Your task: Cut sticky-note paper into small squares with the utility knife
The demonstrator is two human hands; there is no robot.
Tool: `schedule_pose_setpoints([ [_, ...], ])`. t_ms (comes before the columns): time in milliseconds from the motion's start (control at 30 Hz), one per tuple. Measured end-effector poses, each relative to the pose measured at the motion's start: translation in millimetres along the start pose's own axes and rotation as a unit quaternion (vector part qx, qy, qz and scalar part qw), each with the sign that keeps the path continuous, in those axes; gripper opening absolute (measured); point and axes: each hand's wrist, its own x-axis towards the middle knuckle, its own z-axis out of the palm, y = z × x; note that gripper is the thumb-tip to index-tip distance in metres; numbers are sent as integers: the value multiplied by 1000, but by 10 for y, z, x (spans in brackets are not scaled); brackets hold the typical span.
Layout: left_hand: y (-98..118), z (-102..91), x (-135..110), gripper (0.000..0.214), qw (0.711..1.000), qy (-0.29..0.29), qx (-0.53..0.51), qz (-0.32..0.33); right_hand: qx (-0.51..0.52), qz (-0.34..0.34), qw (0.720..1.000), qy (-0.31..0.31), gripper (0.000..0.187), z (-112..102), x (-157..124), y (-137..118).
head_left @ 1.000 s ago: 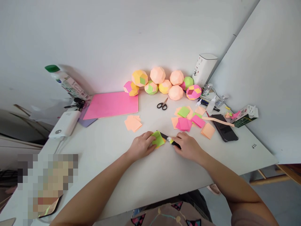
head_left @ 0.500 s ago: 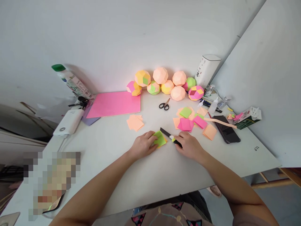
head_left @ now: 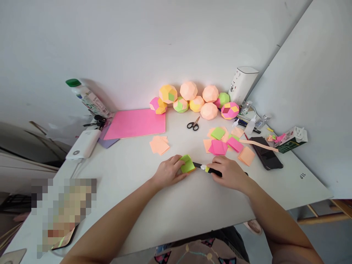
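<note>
My left hand [head_left: 168,171] presses down on a small stack of green and orange paper squares [head_left: 187,164] near the table's middle. Its fingers are curled over the stack's left side. My right hand [head_left: 229,172] is closed around a black and yellow-green utility knife [head_left: 207,169]. The knife lies almost level, and its tip meets the right edge of the green stack.
Peach, pink and green paper squares [head_left: 220,143] lie behind my right hand, more peach squares [head_left: 159,145] behind my left. Scissors [head_left: 193,124], paper balls [head_left: 192,99], a pink sheet [head_left: 136,123], a phone [head_left: 266,152], a carton [head_left: 290,138] and a power bank [head_left: 83,145] stand farther off on the white table [head_left: 176,205].
The knife has swung from a diagonal slant to nearly level, and my right hand has shifted right and toward me. My left hand has stayed on the green stack.
</note>
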Motion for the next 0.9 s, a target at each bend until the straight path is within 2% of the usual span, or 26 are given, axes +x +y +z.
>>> schedule_pose_setpoints([
  [167, -6, 27, -1, 24, 1000, 12, 2, -10, 9, -25, 999, 42, 30, -3, -30, 18],
  [433, -43, 60, -3, 15, 996, 66, 28, 43, 13, -37, 998, 59, 26, 24, -21, 22],
  [633, 0, 47, -2, 24, 992, 100, 15, 79, 14, -38, 997, 67, 27, 20, -14, 20],
  [800, -12, 65, 19, 9, 992, 116, -13, 52, 25, -40, 997, 64, 27, -6, -10, 15],
  [900, -38, 95, 21, 13, 991, 125, -36, 25, 30, -36, 997, 65, 29, -61, -23, 30],
])
